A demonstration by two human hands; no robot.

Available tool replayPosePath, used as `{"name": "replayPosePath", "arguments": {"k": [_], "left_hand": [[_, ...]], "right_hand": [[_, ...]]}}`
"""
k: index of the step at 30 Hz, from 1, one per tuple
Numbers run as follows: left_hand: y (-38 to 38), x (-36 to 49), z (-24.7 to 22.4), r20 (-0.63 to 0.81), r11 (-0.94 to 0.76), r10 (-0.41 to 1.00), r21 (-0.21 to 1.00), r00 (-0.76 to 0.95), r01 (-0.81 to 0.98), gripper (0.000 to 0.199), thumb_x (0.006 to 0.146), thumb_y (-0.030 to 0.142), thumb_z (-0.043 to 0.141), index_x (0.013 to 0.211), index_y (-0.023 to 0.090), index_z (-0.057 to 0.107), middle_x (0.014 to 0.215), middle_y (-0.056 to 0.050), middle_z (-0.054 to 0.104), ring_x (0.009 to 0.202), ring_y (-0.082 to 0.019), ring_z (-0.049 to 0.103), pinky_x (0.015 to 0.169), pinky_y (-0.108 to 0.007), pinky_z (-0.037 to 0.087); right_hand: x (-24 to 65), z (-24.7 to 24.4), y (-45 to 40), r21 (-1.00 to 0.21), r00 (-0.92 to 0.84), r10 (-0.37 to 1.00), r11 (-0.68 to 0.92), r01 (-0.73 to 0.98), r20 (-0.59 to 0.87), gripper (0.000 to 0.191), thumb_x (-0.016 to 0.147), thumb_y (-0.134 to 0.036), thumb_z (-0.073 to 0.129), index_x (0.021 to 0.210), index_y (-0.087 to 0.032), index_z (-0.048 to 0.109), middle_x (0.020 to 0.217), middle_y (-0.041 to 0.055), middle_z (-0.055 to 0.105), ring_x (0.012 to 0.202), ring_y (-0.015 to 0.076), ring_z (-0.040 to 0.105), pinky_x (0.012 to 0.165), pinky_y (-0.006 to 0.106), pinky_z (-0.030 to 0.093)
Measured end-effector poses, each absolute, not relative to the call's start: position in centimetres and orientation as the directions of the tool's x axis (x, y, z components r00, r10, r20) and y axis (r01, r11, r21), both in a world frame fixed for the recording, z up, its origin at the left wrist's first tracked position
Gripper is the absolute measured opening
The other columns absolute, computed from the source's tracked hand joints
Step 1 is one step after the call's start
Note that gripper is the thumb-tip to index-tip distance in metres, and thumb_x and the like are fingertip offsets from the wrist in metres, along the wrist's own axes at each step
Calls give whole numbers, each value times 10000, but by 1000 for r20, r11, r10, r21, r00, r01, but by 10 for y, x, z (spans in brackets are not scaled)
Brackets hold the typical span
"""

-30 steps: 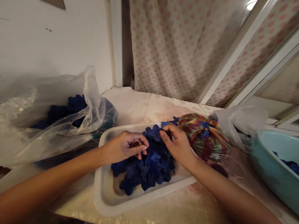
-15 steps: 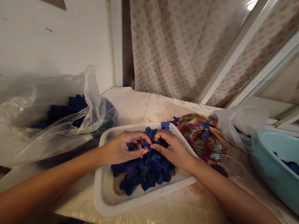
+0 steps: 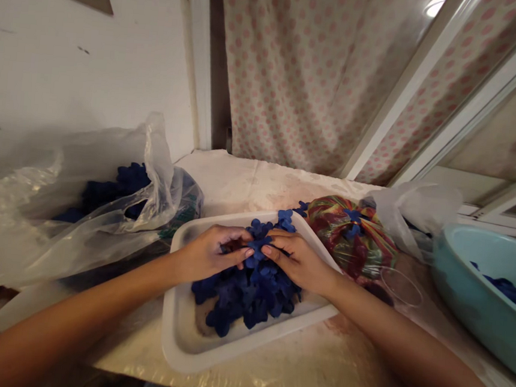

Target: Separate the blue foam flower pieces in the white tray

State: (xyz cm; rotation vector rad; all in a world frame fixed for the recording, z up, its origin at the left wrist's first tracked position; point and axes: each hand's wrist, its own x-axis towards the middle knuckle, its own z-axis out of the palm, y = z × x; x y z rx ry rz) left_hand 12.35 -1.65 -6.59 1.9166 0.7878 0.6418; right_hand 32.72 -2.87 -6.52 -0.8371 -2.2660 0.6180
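Observation:
Between my two hands is a small blue flower-shaped piece [image 3: 259, 247], held above a heap of similar blue flower pieces [image 3: 244, 295]. My left hand [image 3: 221, 253] pinches its left side, thumb in front and fingers curled behind. On its right side, my right hand [image 3: 300, 260] grips it between thumb and bent fingers. Beneath them the heap lies in a shallow white tray [image 3: 189, 356]. One blue flower [image 3: 286, 220] rests by the tray's far rim, just beyond my right hand.
Left of the tray, a clear plastic bag [image 3: 143, 207] holds more blue flowers. At right are a striped, plastic-wrapped bundle [image 3: 348, 237], a clear round ring or lid [image 3: 402, 287] and a turquoise basin [image 3: 475, 297] with blue pieces. A dotted curtain [image 3: 290, 76] hangs behind the table.
The blue flower between my hands now shows more fully, its petals spread between both thumbs. My fingers have shifted slightly on it. Tray, bag and basin stay where they were.

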Motion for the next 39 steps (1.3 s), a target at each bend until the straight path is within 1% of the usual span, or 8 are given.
{"name": "replayPosePath", "arguments": {"k": [6,9,18,23,28,31,35,39], "left_hand": [[-16,124,-66,132,-379,789,874,601,305,192,828,325,518,773,142,547,614,18,576,555,-93,560,546,-200,436],[-15,124,-66,128,-379,802,864,584,331,199,833,328,511,760,146,549,602,25,574,542,-83,540,523,-185,412],[-14,124,-67,154,-373,820,874,551,312,239,839,368,500,729,156,507,617,23,562,580,-97,543,554,-204,416],[-15,123,-65,148,-379,805,874,574,306,271,857,375,455,684,167,432,583,37,520,544,-90,508,536,-200,390],[-15,119,-63,185,-452,781,826,597,336,299,893,384,401,697,165,458,593,34,512,557,-89,499,552,-198,381],[-15,119,-63,175,-446,784,826,595,345,324,901,409,376,711,166,475,588,34,502,554,-90,500,537,-193,379],[-16,120,-65,166,-438,801,817,575,374,354,897,439,364,687,169,456,559,34,499,523,-89,484,503,-188,367],[-16,121,-65,166,-438,806,813,569,384,372,893,446,356,650,173,426,528,41,476,484,-79,450,475,-180,357]], "right_hand": [[330,-69,-21,-640,-393,756,653,405,523,182,891,-257,482,802,-183,623,882,51,628,843,146,583,778,292,450],[332,-70,-18,-644,-308,759,650,403,574,100,838,-263,577,812,-195,646,815,33,638,791,146,588,750,294,454],[330,-64,-28,-540,-429,739,673,506,519,254,930,-304,384,704,-197,427,671,-1,488,650,123,471,607,243,389],[331,-65,-27,-564,-467,730,683,464,499,297,948,-330,313,705,-193,416,687,4,497,627,112,469,591,237,389],[330,-67,-27,-641,-410,817,573,510,405,437,924,-398,362,544,-184,367,497,-38,374,465,81,382,460,226,307],[330,-68,-26,-625,-373,820,572,532,433,395,910,-354,405,571,-173,497,562,-4,523,547,108,500,526,240,399],[332,-69,-21,-607,-344,761,647,462,549,172,848,-195,511,896,-213,676,923,43,684,875,154,620,804,319,481],[331,-70,-19,-636,-359,771,637,436,527,122,789,-152,599,825,-215,696,783,9,696,741,131,635,707,268,498]]}}
